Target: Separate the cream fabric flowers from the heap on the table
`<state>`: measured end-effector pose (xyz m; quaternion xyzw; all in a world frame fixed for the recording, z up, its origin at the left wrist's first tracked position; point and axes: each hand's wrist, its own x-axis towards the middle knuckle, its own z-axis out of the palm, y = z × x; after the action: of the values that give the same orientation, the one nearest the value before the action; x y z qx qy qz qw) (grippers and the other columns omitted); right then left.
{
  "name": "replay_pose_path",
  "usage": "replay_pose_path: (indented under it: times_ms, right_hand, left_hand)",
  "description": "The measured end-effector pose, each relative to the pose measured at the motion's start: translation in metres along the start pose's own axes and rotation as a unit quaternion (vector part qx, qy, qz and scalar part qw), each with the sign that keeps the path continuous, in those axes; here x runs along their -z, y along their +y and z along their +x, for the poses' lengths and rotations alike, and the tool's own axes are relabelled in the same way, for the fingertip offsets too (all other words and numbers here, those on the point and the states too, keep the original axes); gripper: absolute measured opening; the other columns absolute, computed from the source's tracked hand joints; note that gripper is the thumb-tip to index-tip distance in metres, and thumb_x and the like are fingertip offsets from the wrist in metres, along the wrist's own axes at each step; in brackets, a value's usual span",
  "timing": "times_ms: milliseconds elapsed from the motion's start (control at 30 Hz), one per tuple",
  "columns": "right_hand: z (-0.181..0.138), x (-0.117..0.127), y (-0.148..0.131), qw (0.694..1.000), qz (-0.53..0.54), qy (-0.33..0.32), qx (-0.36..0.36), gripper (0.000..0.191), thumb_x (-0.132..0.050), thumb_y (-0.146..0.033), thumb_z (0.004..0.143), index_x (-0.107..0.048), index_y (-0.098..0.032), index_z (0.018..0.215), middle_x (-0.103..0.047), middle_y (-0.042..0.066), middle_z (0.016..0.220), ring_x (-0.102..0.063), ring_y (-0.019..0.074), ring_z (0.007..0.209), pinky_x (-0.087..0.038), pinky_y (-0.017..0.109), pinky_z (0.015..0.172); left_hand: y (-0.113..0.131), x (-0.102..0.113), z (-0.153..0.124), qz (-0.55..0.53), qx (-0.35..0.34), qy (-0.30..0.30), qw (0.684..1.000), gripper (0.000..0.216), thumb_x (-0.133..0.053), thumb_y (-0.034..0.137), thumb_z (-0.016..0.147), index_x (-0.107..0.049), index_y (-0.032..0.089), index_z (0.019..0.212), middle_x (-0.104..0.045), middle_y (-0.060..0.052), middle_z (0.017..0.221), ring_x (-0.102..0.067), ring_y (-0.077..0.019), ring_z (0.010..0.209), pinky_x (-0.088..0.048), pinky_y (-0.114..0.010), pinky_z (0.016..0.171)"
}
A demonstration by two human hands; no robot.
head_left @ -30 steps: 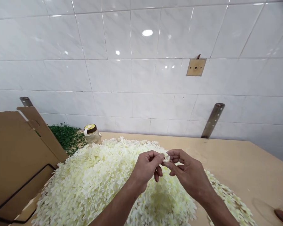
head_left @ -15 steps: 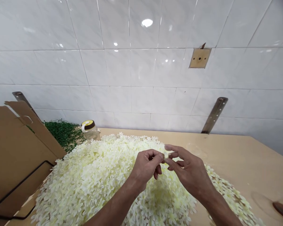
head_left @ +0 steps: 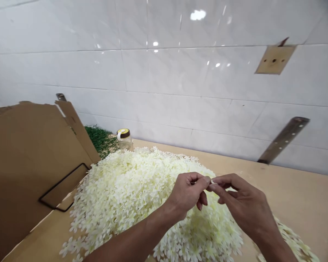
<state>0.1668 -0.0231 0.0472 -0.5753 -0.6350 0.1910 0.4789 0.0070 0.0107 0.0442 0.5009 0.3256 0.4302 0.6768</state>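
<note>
A big heap of small cream-white fabric flowers [head_left: 131, 193] covers the wooden table [head_left: 297, 196]. Above the heap, my left hand [head_left: 187, 193] and my right hand [head_left: 243, 205] meet fingertip to fingertip. Both pinch one small white flower [head_left: 211, 181] between thumbs and forefingers. Only a sliver of that flower shows between the fingers.
A large brown cardboard box [head_left: 24, 163] with a black handle outline lies at the left. Behind it are green plastic foliage [head_left: 101, 138] and a small clear jar [head_left: 125, 139] with a brown-and-white lid. A white tiled wall with metal brackets [head_left: 282, 140] backs the table.
The view has swung left and tilted, so the box looms larger. My hands stay joined on the flower and sit further right in the picture; the right fingers have curled in.
</note>
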Motion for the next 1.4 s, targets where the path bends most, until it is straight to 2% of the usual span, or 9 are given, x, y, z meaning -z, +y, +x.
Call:
replay_pose_path:
  times_ms: [100,233,433,533,633,733,1000,1267,1400]
  right_hand:
    - [0.001,0.003,-0.003,0.999,-0.017,0.004,-0.031,0.03,-0.073,-0.052,0.079,-0.071,-0.022,0.078,-0.07,0.001,0.07,-0.063,0.0148,0.048,-0.055,0.025,0.045]
    - [0.001,0.003,-0.009,0.998,-0.026,0.012,-0.047,0.03,-0.068,-0.052,0.083,-0.07,-0.023,0.08,-0.068,0.0,0.063,-0.06,0.0144,0.047,-0.052,0.025,0.047]
    - [0.003,0.004,-0.006,0.997,0.046,-0.042,-0.047,0.029,-0.063,-0.048,0.088,-0.071,-0.02,0.091,-0.065,0.0,0.062,-0.061,0.0157,0.053,-0.051,0.028,0.055]
    - [0.004,0.006,-0.004,0.993,0.095,-0.037,-0.062,0.03,-0.07,-0.048,0.084,-0.072,-0.019,0.092,-0.066,0.0,0.064,-0.06,0.0156,0.052,-0.051,0.03,0.054]
    - [0.004,0.007,-0.004,0.991,0.11,-0.034,-0.067,0.03,-0.075,-0.048,0.079,-0.071,-0.018,0.084,-0.064,0.0,0.061,-0.058,0.0152,0.049,-0.05,0.03,0.051]
    - [0.003,0.008,-0.003,0.991,0.107,-0.05,-0.06,0.03,-0.07,-0.048,0.085,-0.071,-0.018,0.078,-0.062,0.0,0.057,-0.059,0.0149,0.051,-0.051,0.029,0.053]
    - [0.004,0.008,-0.005,0.988,0.134,-0.046,-0.062,0.031,-0.065,-0.046,0.089,-0.072,-0.017,0.097,-0.067,0.001,0.068,-0.065,0.016,0.057,-0.057,0.031,0.059]
    - [0.005,0.009,-0.002,0.987,0.132,-0.044,-0.074,0.029,-0.075,-0.045,0.081,-0.07,-0.017,0.077,-0.064,0.0,0.058,-0.062,0.0153,0.053,-0.054,0.028,0.054]
    - [0.003,0.008,-0.007,0.991,0.111,-0.04,-0.057,0.028,-0.076,-0.046,0.078,-0.071,-0.018,0.076,-0.067,0.002,0.062,-0.062,0.0154,0.053,-0.057,0.029,0.053]
  left_hand:
    - [0.002,0.001,-0.001,-0.013,-0.007,-0.007,1.0,0.035,-0.064,0.045,0.083,-0.063,0.013,0.069,-0.055,-0.001,0.049,-0.047,-0.0093,0.039,-0.035,-0.02,0.035]
    - [0.006,0.002,-0.001,-0.013,-0.012,0.002,1.0,0.031,-0.067,0.042,0.082,-0.063,0.013,0.071,-0.059,-0.002,0.059,-0.048,-0.0081,0.042,-0.035,-0.02,0.035]
    - [0.004,0.004,0.001,-0.011,-0.01,0.004,1.0,0.031,-0.068,0.043,0.081,-0.065,0.012,0.078,-0.063,-0.005,0.079,-0.051,-0.007,0.047,-0.037,-0.02,0.037]
    - [0.005,0.005,0.001,-0.007,-0.009,0.003,1.0,0.032,-0.068,0.044,0.081,-0.064,0.012,0.078,-0.063,-0.004,0.078,-0.051,-0.0068,0.047,-0.036,-0.02,0.038]
    - [0.009,0.006,0.0,-0.002,-0.006,0.002,1.0,0.032,-0.068,0.044,0.081,-0.065,0.012,0.078,-0.063,-0.004,0.078,-0.051,-0.0067,0.047,-0.036,-0.02,0.038]
    - [0.012,0.005,-0.001,0.005,-0.004,0.006,1.0,0.031,-0.068,0.043,0.081,-0.065,0.012,0.078,-0.063,-0.005,0.079,-0.05,-0.0066,0.047,-0.035,-0.019,0.037]
    - [0.015,0.007,-0.002,0.011,-0.013,0.006,1.0,0.031,-0.068,0.043,0.082,-0.065,0.012,0.078,-0.063,-0.005,0.078,-0.05,-0.0068,0.047,-0.036,-0.02,0.038]
    - [0.014,0.007,-0.002,0.011,-0.006,-0.003,1.0,0.031,-0.067,0.043,0.083,-0.065,0.013,0.078,-0.063,-0.005,0.079,-0.051,-0.0072,0.048,-0.036,-0.02,0.038]
    - [0.014,0.006,-0.003,0.006,0.001,-0.008,1.0,0.03,-0.069,0.043,0.081,-0.064,0.014,0.075,-0.062,-0.003,0.072,-0.051,-0.0082,0.048,-0.036,-0.02,0.038]
